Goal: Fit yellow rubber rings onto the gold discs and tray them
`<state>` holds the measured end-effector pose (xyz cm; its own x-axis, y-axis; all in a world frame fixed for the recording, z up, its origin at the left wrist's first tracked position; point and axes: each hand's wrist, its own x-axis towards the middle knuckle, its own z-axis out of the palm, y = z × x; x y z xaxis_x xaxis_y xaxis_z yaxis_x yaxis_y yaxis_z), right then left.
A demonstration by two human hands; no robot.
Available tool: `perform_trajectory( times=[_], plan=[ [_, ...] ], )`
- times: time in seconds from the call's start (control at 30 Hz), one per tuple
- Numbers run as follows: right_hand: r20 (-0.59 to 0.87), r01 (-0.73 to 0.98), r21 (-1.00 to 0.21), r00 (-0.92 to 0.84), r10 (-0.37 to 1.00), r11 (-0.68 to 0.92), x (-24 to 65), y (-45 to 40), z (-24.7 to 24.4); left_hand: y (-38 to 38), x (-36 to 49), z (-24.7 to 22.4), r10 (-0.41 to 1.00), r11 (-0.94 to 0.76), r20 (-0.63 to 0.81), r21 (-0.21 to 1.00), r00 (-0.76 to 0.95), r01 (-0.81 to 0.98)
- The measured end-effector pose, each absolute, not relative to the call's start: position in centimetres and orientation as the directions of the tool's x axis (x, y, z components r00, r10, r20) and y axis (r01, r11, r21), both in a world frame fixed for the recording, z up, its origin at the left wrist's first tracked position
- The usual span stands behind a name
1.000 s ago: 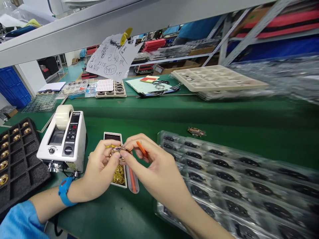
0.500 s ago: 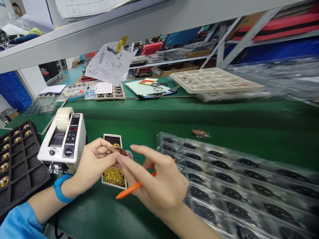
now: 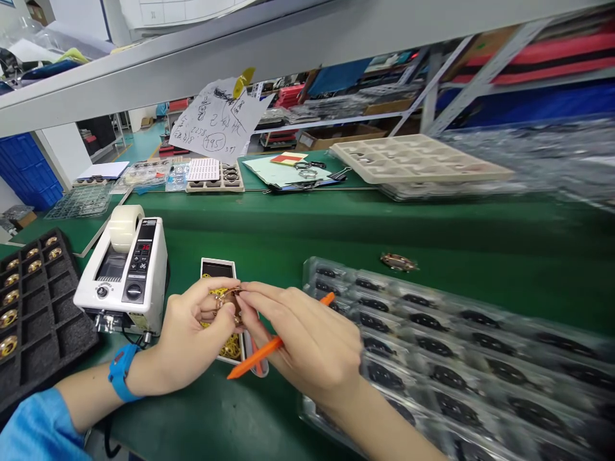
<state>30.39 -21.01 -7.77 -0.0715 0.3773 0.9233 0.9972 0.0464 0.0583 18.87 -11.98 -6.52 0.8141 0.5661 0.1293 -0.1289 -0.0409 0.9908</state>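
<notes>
Left hand: the bare left hand (image 3: 192,336) has its grip clamped on a small rose-gold metal part (image 3: 230,299), thumb in front and fingers curled behind. Bright blue wristband (image 3: 123,371) on that wrist.
Right hand: the bare right hand (image 3: 307,336) is closed around a slim orange stick with a pointed end (image 3: 266,354), and its fingertips are up against the same metal part.
Rose-gold part: up between both hands, in front of the box. Fingers cover a lot of it, so can't really tell the full shape.
Orange stick: runs slantwise under the right hand, pointy end down and to the left, other end poking out past the knuckles.
Ring box: white open-topped rectangular box (image 3: 243,346), right behind the hands, with a pile of thin yellow rings (image 3: 233,349) in it.
Spare part: a similar oval rose-gold metal piece (image 3: 398,262) lies on the green worktop (image 3: 202,410), just beyond the clear tray.
Clear tray: big see-through plastic tray (image 3: 402,320) on the right, rows of dark oval pieces (image 3: 429,320) in its pockets.
Tape machine: boxy white dispenser with a red digital display (image 3: 129,275), pale tape roll (image 3: 125,227) on top, left of the ring box.
Foam tray: black tray with square pockets (image 3: 74,334) at far left, shiny round gold pieces (image 3: 8,318) in some of them.
</notes>
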Motion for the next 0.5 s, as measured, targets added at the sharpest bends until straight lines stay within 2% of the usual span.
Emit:
perform_trajectory(
  times=[0.13, 0.33, 0.5],
  plan=[
    [0.912, 0.994, 0.081, -0.104, 0.396, 0.074, 30.69, -21.04, -7.74, -11.82, 18.79, -6.94, 0.572, -0.192, 0.221, 0.972, 0.79, -0.133],
    [0.939, 0.995, 0.067, -0.086, 0.333, 0.068, 30.43, -20.88, -7.97, -11.7, 18.71, -7.56, 0.53, -0.425, 0.381, 0.893, 0.757, -0.152],
    [0.944, 0.997, 0.07, -0.073, 0.322, 0.02, 29.97, -20.82, -8.08, -11.95, 18.64, -7.5, 0.515, -0.489, 0.435, 0.857, 0.739, -0.163]
  ],
)
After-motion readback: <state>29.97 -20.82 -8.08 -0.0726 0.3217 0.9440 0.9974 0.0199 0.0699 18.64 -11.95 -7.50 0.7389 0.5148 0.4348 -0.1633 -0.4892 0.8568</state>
